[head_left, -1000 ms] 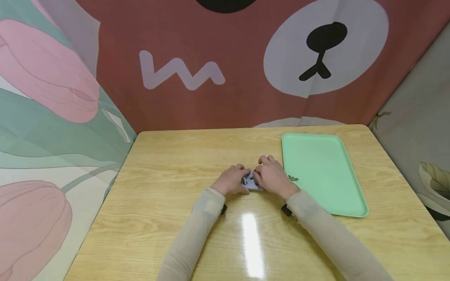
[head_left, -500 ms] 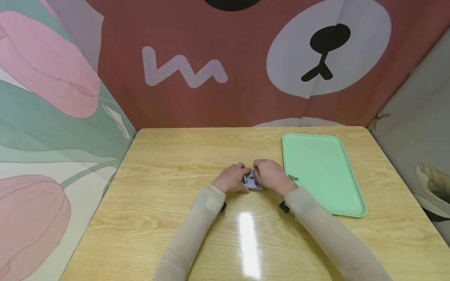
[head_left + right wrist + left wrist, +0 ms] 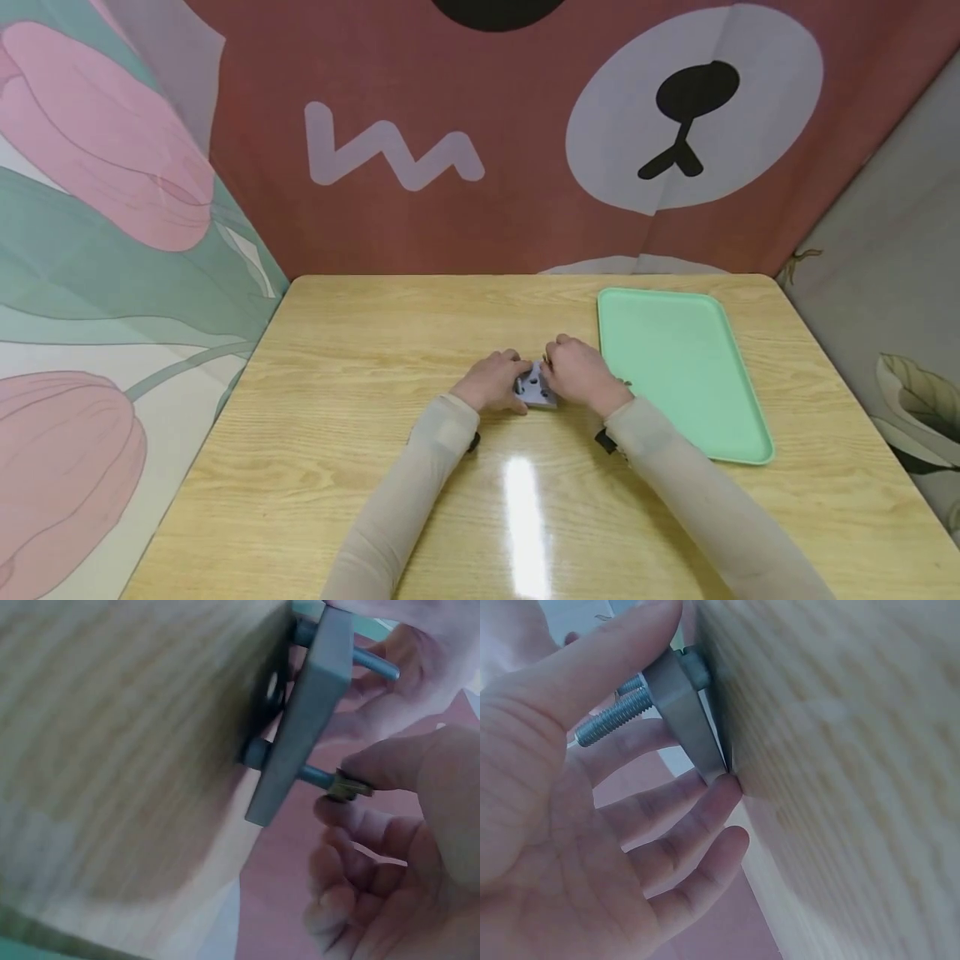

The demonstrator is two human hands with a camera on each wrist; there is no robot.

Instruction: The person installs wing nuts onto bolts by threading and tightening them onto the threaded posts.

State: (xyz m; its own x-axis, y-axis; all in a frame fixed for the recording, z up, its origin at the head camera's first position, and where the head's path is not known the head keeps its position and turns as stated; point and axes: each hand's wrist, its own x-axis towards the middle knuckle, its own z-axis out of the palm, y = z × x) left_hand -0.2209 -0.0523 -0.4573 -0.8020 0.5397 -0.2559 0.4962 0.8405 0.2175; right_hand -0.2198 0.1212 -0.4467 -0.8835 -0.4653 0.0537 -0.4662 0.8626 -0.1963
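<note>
A grey metal plate point(image 3: 534, 390) with holes stands slightly off the wooden table, propped on the heads of bolts that pass through it. My left hand point(image 3: 492, 382) grips its left side, thumb and fingers on the edges; a threaded bolt point(image 3: 615, 716) sticks up bare beside the thumb. At the plate's right side, my right hand point(image 3: 581, 371) pinches a brass wing nut point(image 3: 345, 786) between thumb and index finger, at the free end of another bolt point(image 3: 315, 775). How far the nut sits on the thread is hard to tell.
A light green tray point(image 3: 686, 375) lies to the right on the wooden table point(image 3: 360, 350). A small brass piece point(image 3: 627, 382) shows at its left edge, mostly hidden by the right wrist. Printed cloth point(image 3: 390, 225) hangs behind the table.
The right hand's fingers have curled in and shifted slightly at the bolt's end. The left hand keeps its grip on the plate. The head view has moved a little.
</note>
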